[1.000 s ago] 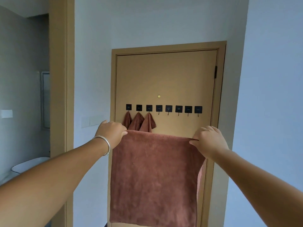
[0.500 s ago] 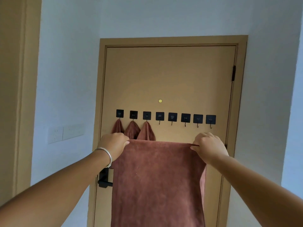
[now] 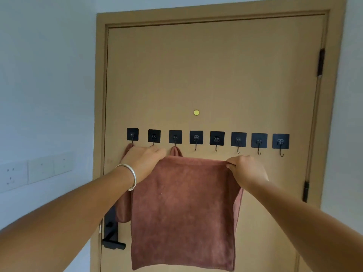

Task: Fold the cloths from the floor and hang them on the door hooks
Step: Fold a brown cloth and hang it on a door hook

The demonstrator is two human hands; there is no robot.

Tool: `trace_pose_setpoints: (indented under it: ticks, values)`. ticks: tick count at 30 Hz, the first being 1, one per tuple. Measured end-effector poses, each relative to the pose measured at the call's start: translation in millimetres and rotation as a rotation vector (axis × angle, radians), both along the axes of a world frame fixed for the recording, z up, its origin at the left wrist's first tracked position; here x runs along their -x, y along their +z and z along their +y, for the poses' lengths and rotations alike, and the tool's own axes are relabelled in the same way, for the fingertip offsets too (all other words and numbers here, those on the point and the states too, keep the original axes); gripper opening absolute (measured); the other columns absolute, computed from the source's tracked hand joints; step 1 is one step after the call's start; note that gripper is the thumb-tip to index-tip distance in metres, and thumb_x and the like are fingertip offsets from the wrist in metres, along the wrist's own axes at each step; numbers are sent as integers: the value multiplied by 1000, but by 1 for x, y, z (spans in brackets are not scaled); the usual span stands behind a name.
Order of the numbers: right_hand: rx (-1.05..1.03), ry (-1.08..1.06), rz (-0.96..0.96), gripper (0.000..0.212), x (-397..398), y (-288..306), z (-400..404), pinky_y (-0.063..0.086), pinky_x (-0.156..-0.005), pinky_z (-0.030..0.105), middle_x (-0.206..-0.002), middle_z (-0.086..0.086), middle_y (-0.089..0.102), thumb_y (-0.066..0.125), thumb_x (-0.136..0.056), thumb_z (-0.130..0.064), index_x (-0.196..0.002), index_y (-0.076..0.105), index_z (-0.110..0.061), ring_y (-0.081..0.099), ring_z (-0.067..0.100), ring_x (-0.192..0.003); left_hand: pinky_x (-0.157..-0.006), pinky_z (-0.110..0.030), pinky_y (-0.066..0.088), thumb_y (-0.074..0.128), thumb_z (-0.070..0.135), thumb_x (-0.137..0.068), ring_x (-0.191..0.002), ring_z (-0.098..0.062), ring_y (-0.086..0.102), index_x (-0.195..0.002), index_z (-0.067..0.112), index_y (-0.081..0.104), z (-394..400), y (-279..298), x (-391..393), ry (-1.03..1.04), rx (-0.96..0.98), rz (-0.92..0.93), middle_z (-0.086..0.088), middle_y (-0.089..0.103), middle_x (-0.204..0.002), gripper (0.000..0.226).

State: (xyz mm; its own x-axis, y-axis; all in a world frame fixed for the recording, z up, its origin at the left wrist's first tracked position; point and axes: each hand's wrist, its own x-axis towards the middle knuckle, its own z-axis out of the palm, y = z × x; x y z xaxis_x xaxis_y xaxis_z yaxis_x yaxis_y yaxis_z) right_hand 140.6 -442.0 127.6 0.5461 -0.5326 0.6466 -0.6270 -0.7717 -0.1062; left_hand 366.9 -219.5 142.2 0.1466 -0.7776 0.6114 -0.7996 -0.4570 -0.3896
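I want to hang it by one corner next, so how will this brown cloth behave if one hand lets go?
Likely floppy: the brown cloth hangs limp below the left hand and right hand, so a freed corner would probably drop. It seems light, since pinches at the top edge carry it. Its nap suggests some grip on a hook.

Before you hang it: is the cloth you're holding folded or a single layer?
Folded. The brown cloth shows a second layer edge along its right side, below the right hand.
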Motion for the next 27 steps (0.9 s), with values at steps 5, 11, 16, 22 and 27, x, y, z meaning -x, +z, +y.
trace_pose_setpoints:
  ticks: [5, 11, 16, 22, 27]
  values:
    - [74, 63, -4, 37, -42, 11, -55, 53, -69, 32, -107, -3, 67, 38, -98, -11, -119, 59, -32, 62, 23, -86, -52, -29, 26, 45, -1, -74, -72, -17, 41, -89, 24, 37, -57, 9, -39, -45, -74, -144, 4, 43, -86, 30]
    - [248, 206, 274, 46, -73, 24, -89, 44, -61, 32, -103, -6, 55, 43, -83, -3, -111, 35, -38, 51, 21, -77, -50, -24, 13, 39, 7, -81, -70, -15, 34, -125, 44, 41, -115, 10, -79, -98, -47, -13, 10, 34, -89, 57]
    - [344, 92, 428, 46, -104, 27, -107, 50, -65, 36, -105, 0, 47, 45, -92, -7, -127, 43, -37, 54, 25, -79, -61, -31, 37, 45, 9, -91, -73, -16, 41, -136, 56, 23, -151, 12, -101, -79, -59, 34, 7, 34, -87, 69]
    - [339, -74, 414, 43, -131, 38, -123, 39, -54, 33, -89, 2, 37, 45, -91, -10, -130, 46, -30, 45, 24, -64, -62, -31, 36, 42, 12, -91, -76, -23, 46, -141, 47, 27, -191, 25, -111, -77, -111, 101, 0, 41, -100, 63]
    - [336, -132, 439, 33, -150, 37, -123, 36, -55, 35, -84, 2, 35, 45, -92, -9, -121, 52, -22, 41, 20, -60, -60, -33, 34, 51, 6, -84, -78, -24, 51, -134, 36, 37, -214, 17, -116, -10, -122, 114, -3, 45, -106, 60]
